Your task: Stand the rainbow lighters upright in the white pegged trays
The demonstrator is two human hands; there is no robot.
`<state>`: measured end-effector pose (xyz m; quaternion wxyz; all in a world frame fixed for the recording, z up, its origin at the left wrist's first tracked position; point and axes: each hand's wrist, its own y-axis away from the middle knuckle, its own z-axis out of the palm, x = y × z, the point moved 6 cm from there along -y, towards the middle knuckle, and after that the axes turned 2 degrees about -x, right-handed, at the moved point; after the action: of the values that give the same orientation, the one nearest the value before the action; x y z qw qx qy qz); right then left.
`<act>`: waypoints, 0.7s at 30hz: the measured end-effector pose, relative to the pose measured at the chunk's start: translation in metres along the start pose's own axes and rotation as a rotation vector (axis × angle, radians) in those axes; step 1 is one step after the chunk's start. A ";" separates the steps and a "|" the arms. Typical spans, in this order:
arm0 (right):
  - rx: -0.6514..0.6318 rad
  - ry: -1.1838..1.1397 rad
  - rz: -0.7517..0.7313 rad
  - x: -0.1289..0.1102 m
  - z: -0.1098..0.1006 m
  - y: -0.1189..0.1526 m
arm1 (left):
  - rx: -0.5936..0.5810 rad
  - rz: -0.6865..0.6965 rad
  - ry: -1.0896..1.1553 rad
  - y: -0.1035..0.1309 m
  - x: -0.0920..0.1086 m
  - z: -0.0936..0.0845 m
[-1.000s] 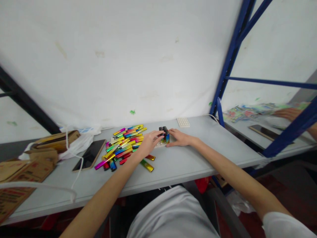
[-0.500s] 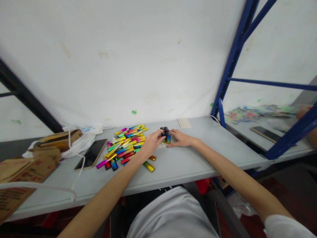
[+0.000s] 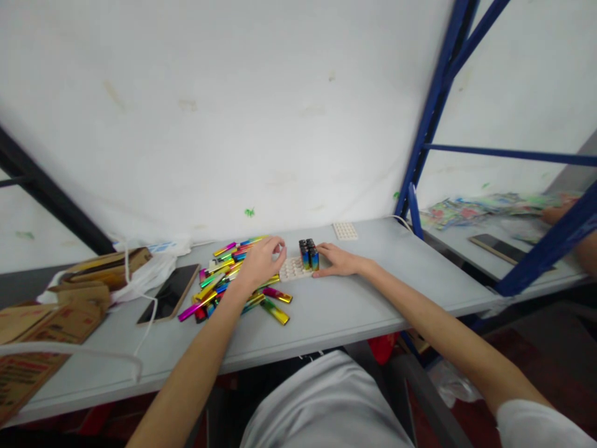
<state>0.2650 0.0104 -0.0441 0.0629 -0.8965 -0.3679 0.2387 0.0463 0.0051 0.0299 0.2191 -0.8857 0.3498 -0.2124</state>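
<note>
Okay, surroundings first. Left side of my desk (image 3: 382, 305) is cluttered: cardboard boxes (image 3: 88, 305), a white bag (image 3: 152, 274), then a dark phone (image 3: 170, 294) lying flat. A white cable (image 3: 153, 305) crosses the phone's near left part. Blue frame (image 3: 433, 112) rises on the right, between my desk and the next desk (image 3: 459, 246), which carries a second phone (image 3: 501, 246) and a colourful heap (image 3: 480, 208), blurry. Another person's hand (image 3: 555, 211) shows there, partly behind the frame. My left hand (image 3: 263, 261) and forearm block part of the loose lighters (image 3: 208, 292), piled between the phone and the front tray (image 3: 291, 269).

Counts: two trays, both white and holed; front one by my hands, back tray (image 3: 345, 231) near the wall (image 3: 280, 124). Two phones, one frame, at least two boxes. Standing lighters (image 3: 305, 255) sit upright at the front tray's right end in two columns; tops run together, can't get an exact number. Loose ones overlap too much to count, well over ten, two sticking out at the near right.

Hands: left is loosely curled above the pile's right edge, nothing visible in its fingers. My right hand (image 3: 339, 260) is spread, thumb and fingertips against the right side of the standing lighters, not gripped round them.
</note>
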 end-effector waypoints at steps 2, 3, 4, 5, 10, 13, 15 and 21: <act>0.001 -0.003 0.006 0.000 0.000 0.000 | -0.074 -0.084 -0.083 0.000 -0.022 -0.011; -0.001 -0.001 0.008 0.001 0.000 0.000 | -0.124 -0.131 -0.115 0.002 -0.034 -0.015; -0.004 0.002 0.011 0.001 0.001 0.000 | -0.184 -0.173 -0.134 0.004 -0.046 -0.018; -0.010 0.005 0.012 0.001 0.001 0.000 | -0.240 -0.210 -0.138 0.008 -0.057 -0.020; -0.023 0.016 0.021 0.003 0.002 0.000 | -0.411 -0.328 -0.057 0.024 -0.092 -0.023; -0.024 0.019 0.016 0.003 0.002 0.001 | -0.434 -0.334 -0.022 0.027 -0.096 -0.021; -0.019 0.011 0.011 0.003 0.001 0.001 | -0.434 -0.333 -0.018 0.026 -0.096 -0.020; -0.027 0.026 0.017 0.000 0.000 0.001 | -0.197 -0.279 0.117 0.017 -0.082 -0.030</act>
<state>0.2658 0.0100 -0.0445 0.0535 -0.9033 -0.3628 0.2225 -0.0330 0.0454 0.0273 0.0790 -0.9290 0.2546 -0.2566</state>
